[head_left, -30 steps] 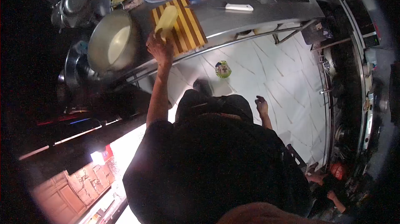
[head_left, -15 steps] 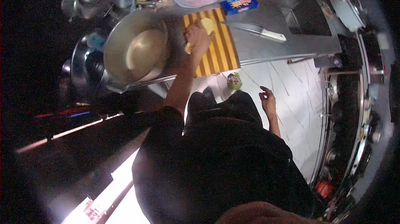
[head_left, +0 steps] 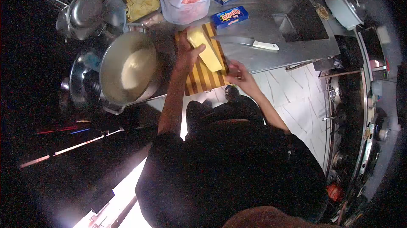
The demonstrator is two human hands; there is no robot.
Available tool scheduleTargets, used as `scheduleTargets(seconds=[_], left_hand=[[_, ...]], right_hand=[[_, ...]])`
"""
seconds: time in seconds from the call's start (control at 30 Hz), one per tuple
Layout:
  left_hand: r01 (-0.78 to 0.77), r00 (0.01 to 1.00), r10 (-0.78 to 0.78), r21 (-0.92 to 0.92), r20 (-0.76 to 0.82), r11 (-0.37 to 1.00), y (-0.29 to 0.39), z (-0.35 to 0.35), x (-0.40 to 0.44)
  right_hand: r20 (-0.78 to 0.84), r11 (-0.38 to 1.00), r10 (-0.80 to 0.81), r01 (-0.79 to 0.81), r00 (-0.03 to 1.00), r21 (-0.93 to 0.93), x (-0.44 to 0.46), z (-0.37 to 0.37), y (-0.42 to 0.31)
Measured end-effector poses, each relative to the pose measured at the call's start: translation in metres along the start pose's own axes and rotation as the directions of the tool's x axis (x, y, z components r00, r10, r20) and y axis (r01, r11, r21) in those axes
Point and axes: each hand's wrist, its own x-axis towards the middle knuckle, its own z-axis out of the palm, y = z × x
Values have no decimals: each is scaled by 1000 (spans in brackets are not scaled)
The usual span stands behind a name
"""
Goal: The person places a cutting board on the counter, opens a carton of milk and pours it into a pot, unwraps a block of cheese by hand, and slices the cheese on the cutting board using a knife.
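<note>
1. Left hand (head_left: 186,52) grips the pale yellow block (head_left: 208,54) at upper centre, thumb over its top face.
2. Block lies just right of that grip, over the striped board (head_left: 197,84); long axis slants upper left to lower right. Left hand nearer.
3. Right hand (head_left: 241,74): fingers loosely parted by the board's right edge; contact unclear.

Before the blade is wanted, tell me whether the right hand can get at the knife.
Likely yes: the knife lies on the counter, and no object shows between its white handle and the right hand.
</note>
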Motion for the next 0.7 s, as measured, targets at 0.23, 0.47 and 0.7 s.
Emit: scheduleTargets(seconds=[0.23, 0.47, 0.7], left_hand=[[-60, 953, 56, 6, 296, 998, -24, 15, -13], [-360, 933, 264, 649, 245, 670, 6, 21, -34], [-44, 994, 75, 358, -75, 933, -9, 5, -35]], right_hand=[[-105, 890, -272, 209, 957, -406, 47, 21, -16], [-69, 918, -159, 122, 985, -379, 57, 23, -4], [-99, 918, -147, 98, 984, -384, 61, 35, -1]])
